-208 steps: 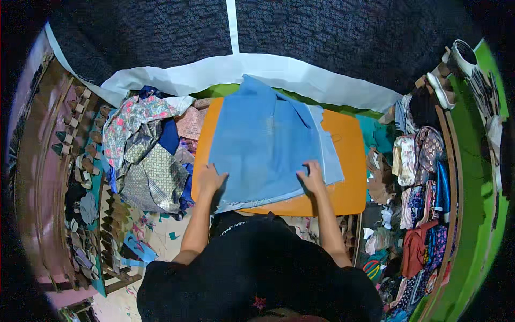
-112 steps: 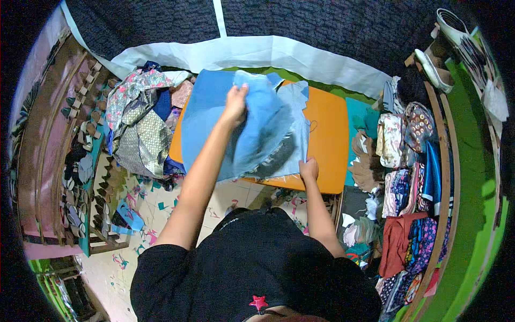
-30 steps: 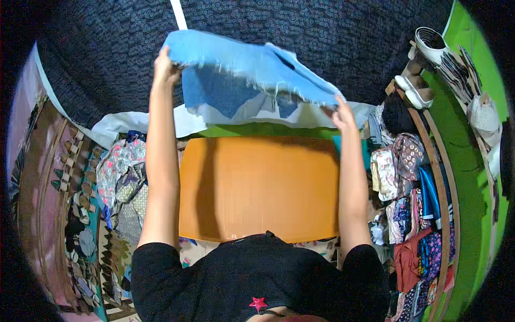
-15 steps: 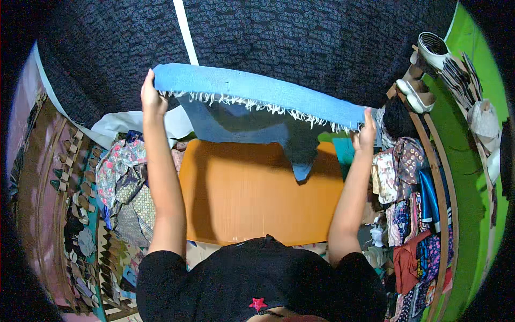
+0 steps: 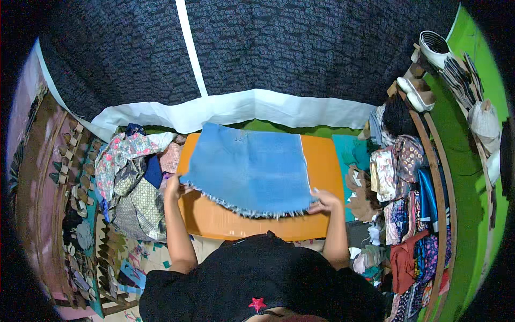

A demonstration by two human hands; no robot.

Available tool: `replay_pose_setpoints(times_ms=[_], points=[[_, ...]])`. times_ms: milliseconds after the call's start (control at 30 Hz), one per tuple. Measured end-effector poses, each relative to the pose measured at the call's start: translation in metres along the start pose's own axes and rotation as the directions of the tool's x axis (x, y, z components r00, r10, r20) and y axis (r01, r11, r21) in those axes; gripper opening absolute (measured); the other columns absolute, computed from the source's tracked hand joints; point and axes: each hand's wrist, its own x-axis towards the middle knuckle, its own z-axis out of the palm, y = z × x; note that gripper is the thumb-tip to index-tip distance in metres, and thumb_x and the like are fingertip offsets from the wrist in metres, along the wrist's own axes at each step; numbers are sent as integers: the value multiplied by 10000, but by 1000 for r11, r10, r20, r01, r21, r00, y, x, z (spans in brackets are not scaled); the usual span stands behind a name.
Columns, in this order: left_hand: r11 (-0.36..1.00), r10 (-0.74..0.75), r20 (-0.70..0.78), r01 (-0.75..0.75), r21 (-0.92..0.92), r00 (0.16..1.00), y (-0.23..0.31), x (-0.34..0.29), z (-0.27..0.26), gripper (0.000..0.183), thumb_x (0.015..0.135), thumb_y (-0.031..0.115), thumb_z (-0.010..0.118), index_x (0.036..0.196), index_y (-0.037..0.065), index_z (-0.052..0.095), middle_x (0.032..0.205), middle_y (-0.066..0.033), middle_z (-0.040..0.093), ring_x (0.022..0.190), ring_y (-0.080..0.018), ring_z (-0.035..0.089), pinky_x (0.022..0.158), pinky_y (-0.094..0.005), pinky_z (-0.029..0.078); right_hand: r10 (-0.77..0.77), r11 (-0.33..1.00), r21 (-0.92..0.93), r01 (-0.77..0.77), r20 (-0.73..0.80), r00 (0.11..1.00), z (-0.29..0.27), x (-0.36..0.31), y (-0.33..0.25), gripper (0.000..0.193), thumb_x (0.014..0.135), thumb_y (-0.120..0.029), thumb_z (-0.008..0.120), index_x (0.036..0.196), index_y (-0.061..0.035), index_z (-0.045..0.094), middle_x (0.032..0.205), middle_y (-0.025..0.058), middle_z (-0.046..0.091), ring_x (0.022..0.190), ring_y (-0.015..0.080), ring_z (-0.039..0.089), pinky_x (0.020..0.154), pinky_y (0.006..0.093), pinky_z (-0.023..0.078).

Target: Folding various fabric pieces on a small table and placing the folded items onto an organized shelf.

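Note:
A blue denim piece (image 5: 249, 166) with a frayed white edge lies spread over an orange tabletop (image 5: 257, 231). Its fringed side faces me, and a pale seam or edge runs down its right side. At the near left corner, my left hand (image 5: 173, 188) has its fingers closed on the frayed edge. My right hand (image 5: 326, 203) pinches the near right corner, with the thumb above and the other fingers partly hidden by the cloth. Whether the denim is one layer or several I cannot tell.
Crumpled patterned fabrics (image 5: 134, 188) are heaped left of the table. Folded clothes (image 5: 399, 209) fill the right side beside a wooden rail (image 5: 437, 204). A dark patterned curtain (image 5: 289, 53) with a white lower band hangs behind. Wooden racks with small pieces (image 5: 75, 188) stand far left.
Both hands have come down and toward me from a high stretched hold. The denim, formerly hanging in the air above the table, now lies flat on it.

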Motion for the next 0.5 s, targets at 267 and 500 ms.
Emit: replay_pose_setpoints(times_ms=[267,500], points=[[772,502,311,-256,-582,807,173,24,87,320,827,291,438,976,9,467,930,-126,542,843,-274,521,755,-445,410,-796,463,201,863,-334,505,19,-2,-218,281,825,-307,493,933,-51,454,816,52,525,668,136,505,565,265,424],[521,808,210,-500,-692,551,241,-108,79,249,837,276,429,911,61,531,875,-75,571,798,-203,548,748,-344,429,-922,81,265,961,-346,173,59,-133,-252,387,832,-337,462,1020,0,482,958,89,540,859,216,529,753,336,425]])
